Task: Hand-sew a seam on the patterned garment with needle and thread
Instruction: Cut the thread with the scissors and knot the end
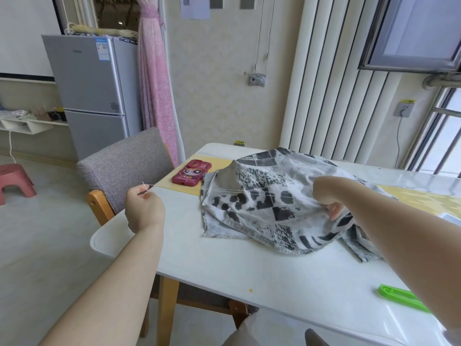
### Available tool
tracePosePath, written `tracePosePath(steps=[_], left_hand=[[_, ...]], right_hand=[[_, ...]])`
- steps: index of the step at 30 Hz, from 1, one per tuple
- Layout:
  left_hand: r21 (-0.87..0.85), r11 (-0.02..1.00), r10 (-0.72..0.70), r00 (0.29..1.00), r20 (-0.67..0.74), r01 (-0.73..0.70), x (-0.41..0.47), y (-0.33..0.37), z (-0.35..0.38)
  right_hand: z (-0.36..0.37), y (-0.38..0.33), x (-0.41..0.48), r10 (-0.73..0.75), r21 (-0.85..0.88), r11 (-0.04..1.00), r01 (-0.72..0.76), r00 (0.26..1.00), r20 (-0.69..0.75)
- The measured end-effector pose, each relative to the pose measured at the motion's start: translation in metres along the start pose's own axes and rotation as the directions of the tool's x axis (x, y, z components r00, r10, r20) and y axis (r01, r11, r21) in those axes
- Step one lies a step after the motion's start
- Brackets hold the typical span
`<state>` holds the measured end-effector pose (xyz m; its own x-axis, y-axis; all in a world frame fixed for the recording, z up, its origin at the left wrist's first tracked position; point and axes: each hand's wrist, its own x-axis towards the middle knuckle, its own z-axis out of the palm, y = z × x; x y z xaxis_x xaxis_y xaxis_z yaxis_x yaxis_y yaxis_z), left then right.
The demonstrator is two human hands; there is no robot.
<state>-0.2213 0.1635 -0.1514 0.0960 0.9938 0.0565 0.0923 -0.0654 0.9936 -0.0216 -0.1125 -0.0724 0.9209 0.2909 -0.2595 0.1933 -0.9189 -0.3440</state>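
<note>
The patterned garment [269, 203], white with black and grey blotches, lies bunched on the white table [249, 270]. My left hand [144, 211] is out beyond the table's left edge and pinches a needle [144, 186]. A pale thread [224, 190] runs taut from the needle rightward across the garment. My right hand [329, 196] grips a fold of the garment at its right side, and its fingers are partly hidden in the cloth.
A red phone case [190, 174] lies on a yellow mat [172, 184] behind the garment. A green plastic tool [401, 297] sits near the front right table edge. A grey upholstered chair [124, 166] stands at the table's left end. A pink stool [15, 182] is far left.
</note>
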Motion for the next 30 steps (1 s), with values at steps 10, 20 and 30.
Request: tracePosePath(steps=[10, 20, 30], left_hand=[[-0.077, 0.996, -0.057, 0.998, -0.036, 0.054, 0.001, 0.003, 0.005], [-0.151, 0.983, -0.120, 0.989, -0.088, 0.105, 0.006, 0.002, -0.001], [-0.263, 0.952, -0.191, 0.974, -0.119, 0.155, 0.021, -0.002, -0.007]], right_hand=[[-0.012, -0.001, -0.029, -0.003, -0.103, 0.995, 0.005, 1.000, 0.023], [-0.012, 0.009, -0.036, -0.012, -0.125, 0.992, 0.017, 0.999, 0.042], [-0.006, 0.013, -0.028, 0.054, -0.118, 0.991, -0.056, 0.998, -0.013]])
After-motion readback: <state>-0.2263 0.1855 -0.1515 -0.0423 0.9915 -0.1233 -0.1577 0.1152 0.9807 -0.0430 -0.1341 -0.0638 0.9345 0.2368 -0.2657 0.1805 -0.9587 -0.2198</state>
